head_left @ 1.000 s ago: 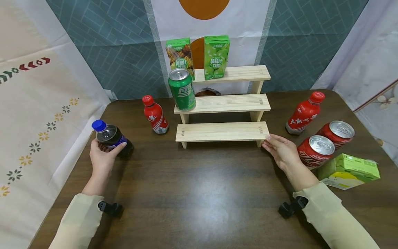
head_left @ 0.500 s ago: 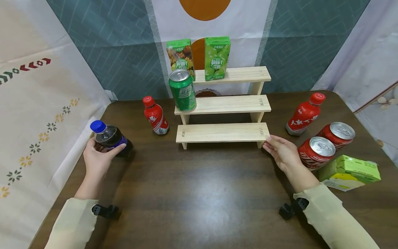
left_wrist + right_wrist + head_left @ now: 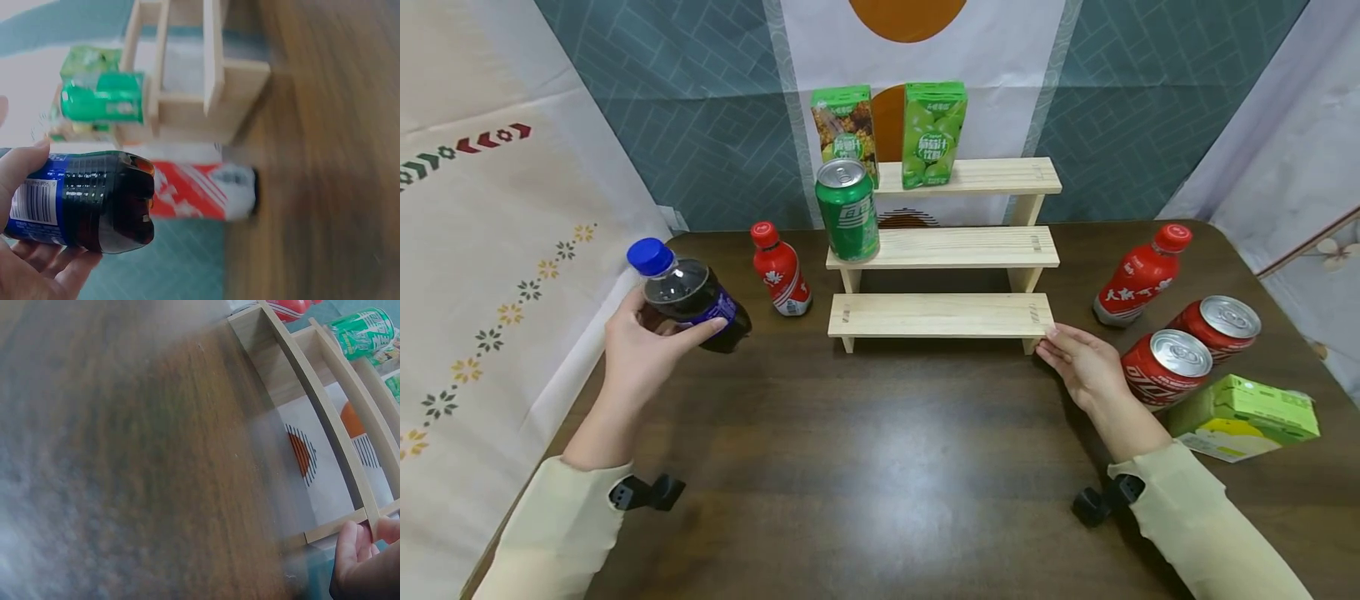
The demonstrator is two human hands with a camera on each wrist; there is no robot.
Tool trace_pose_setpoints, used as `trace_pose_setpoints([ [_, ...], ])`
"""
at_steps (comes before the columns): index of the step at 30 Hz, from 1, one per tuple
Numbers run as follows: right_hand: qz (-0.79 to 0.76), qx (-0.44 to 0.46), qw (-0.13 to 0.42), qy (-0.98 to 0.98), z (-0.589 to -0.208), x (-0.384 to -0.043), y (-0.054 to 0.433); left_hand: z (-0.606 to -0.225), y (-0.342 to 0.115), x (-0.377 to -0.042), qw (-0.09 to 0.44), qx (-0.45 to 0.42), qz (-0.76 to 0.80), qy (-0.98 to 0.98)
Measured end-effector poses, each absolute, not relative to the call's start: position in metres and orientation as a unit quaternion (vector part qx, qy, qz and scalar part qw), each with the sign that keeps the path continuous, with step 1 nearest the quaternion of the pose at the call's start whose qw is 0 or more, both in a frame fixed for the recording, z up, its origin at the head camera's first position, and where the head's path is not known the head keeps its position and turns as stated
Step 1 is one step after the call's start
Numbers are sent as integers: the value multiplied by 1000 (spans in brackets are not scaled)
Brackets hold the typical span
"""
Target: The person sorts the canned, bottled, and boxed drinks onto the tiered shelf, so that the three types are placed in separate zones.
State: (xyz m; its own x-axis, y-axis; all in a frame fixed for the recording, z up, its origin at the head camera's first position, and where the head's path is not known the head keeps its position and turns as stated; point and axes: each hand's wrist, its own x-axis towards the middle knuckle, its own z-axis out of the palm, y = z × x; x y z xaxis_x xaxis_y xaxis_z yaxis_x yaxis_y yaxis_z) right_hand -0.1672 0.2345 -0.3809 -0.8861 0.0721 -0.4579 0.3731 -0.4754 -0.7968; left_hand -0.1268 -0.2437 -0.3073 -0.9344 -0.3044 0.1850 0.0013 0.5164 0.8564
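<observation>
My left hand [image 3: 647,342] grips a dark cola bottle [image 3: 696,300] with a blue cap and blue label, tilted with its cap to the upper left. In the left wrist view the bottle's base [image 3: 134,203] hangs above the table. My right hand [image 3: 1082,367] pinches the right end of the lowest step of a three-tier wooden rack [image 3: 940,315]. A green can [image 3: 848,212] stands on the left of the middle step. Two green juice boxes, one with brown print [image 3: 850,125] and one with grapes [image 3: 934,137], stand on the top step.
A red bottle [image 3: 780,271] stands left of the rack. On the right are another red bottle [image 3: 1138,275], two red cans, the nearer one [image 3: 1165,367] beside my right hand, and a yellow-green carton [image 3: 1243,417] lying down. Cloth backdrops [image 3: 700,125] close off the back and sides.
My left hand has lifted the cola bottle off the table, with a small shift to the right and more tilt. My right hand stays at the rack's end. The head view has shifted slightly.
</observation>
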Motion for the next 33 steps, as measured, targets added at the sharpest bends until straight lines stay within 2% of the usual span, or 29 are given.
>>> trace_pose_setpoints([
  [9,-830,209,86,510,-384,-167,233,-293,-206,-144,104,14,-504,-857],
  [16,-829,211,82,512,-382,-166,233,-290,-180,-157,83,-35,-522,-848],
  [33,-827,214,83,513,-383,-167,233,-301,-138,-189,-4,-60,-551,-832],
])
